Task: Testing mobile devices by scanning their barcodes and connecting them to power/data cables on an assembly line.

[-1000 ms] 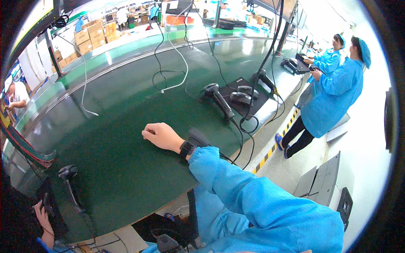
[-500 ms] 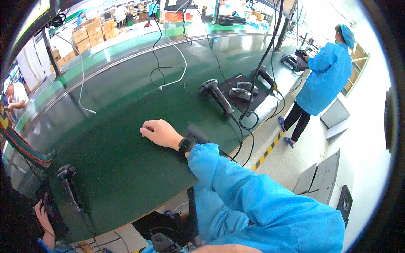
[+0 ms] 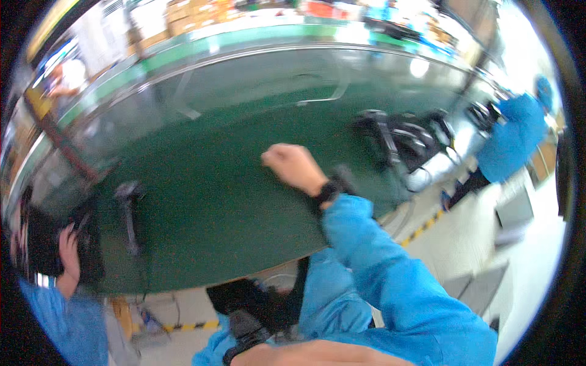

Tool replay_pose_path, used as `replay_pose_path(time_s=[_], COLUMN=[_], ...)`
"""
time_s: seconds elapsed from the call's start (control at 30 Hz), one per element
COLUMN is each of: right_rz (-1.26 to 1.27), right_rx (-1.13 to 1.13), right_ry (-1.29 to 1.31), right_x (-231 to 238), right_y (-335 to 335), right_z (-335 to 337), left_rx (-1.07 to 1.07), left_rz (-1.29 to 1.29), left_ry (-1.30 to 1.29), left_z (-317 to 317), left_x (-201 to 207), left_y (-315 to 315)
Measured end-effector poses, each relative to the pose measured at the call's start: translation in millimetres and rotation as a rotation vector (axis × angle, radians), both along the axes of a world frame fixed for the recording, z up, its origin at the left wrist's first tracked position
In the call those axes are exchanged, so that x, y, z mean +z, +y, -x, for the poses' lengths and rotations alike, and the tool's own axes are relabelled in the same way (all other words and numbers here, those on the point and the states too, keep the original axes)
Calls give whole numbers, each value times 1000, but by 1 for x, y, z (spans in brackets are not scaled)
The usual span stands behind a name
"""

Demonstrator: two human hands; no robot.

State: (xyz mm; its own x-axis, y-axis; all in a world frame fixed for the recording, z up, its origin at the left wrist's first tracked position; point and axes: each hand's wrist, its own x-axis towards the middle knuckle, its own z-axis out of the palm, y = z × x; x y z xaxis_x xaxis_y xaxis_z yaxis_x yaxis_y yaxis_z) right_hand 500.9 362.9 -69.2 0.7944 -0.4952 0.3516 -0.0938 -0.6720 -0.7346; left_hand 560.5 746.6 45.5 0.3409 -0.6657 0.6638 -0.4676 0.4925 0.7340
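Note:
My right hand [image 3: 294, 166] rests on the dark green mat [image 3: 213, 213] in the middle, its fingers curled in a loose fist with nothing visible in them. A black band [image 3: 328, 193] circles its wrist, below a blue sleeve. Right beside that wrist lies a blurred black object [image 3: 345, 177], partly hidden by my arm. At the lower edge, close up, shows my left hand [image 3: 323, 355]; its fingers are hidden. Next to it is a dark grey object [image 3: 247, 328] I cannot make out. Farther right lies a black handheld scanner [image 3: 384, 140]; another handheld scanner [image 3: 129, 213] lies at the left.
At the left edge a co-worker's hand [image 3: 69, 247] is by a dark item. A person in blue [image 3: 513, 143] stands at the right. Black devices [image 3: 415, 137] and cables lie on the right side of the table. Cartons [image 3: 189, 17] stand beyond the far edge.
The whole view has swung and blurred; the table and scanners now sit farther right in the picture. More of the left co-worker shows. My right hand stays curled on the mat.

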Motion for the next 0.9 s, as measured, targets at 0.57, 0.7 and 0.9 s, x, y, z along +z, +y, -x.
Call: replay_pose_path(time_s=[0.57, 0.7, 0.9], right_rz=[-145, -144, -47], right_rx=[-3, -10, -52], right_ry=[6, 5, 111], right_x=[-2, 6, 18], right_y=[1, 1, 7], right_z=[8, 12, 14], left_rx=[-1345, -1411, -1304], left_rz=[655, 467, 130], left_ry=[513, 479, -99], left_z=[145, 95, 40], left_x=[11, 38, 55], left_y=[-116, -114, -98])
